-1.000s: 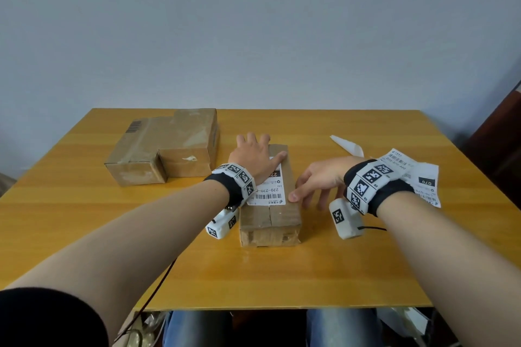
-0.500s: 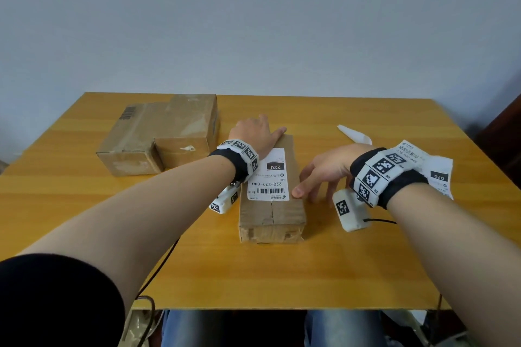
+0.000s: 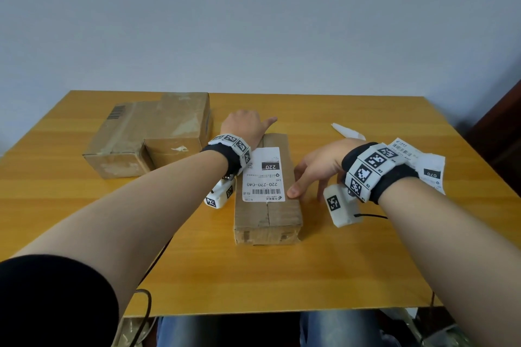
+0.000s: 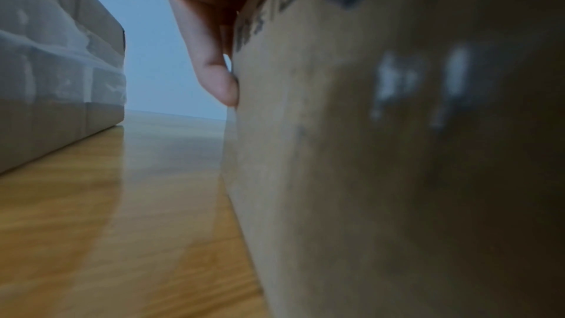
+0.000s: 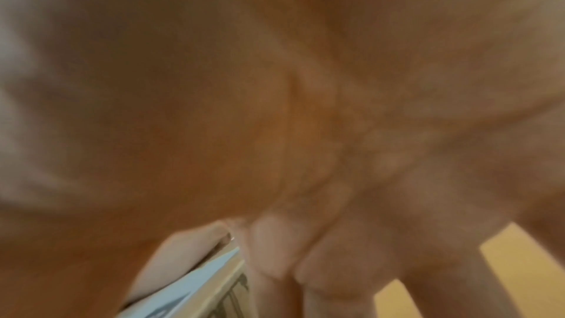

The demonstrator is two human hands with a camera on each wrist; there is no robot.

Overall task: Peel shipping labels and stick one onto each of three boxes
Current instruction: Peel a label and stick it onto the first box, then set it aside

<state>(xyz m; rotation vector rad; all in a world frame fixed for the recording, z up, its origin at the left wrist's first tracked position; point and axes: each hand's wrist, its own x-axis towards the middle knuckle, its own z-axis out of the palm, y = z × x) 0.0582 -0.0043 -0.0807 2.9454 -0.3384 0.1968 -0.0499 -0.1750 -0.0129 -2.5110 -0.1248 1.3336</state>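
A narrow cardboard box (image 3: 267,214) lies lengthwise mid-table, a white shipping label (image 3: 263,175) stuck flat on its top. My left hand (image 3: 248,127) lies over the box's far left corner, thumb pointing across the far end. In the left wrist view a straight finger (image 4: 218,81) touches the box's side (image 4: 366,154). My right hand (image 3: 315,172) sits at the box's right edge. Its thumb presses the top edge by the label's near corner, and its spread fingers (image 5: 336,275) reach down beside the box. Loose labels (image 3: 423,163) lie behind my right wrist.
Two more cardboard boxes (image 3: 146,132) stand together at the far left of the wooden table (image 3: 253,276). A white strip of peeled backing paper (image 3: 348,132) lies far right of centre. The table's near edge runs just in front of my lap.
My left hand has slid off the label toward the box's far end, uncovering the label. My right hand has stayed at the box's right edge.
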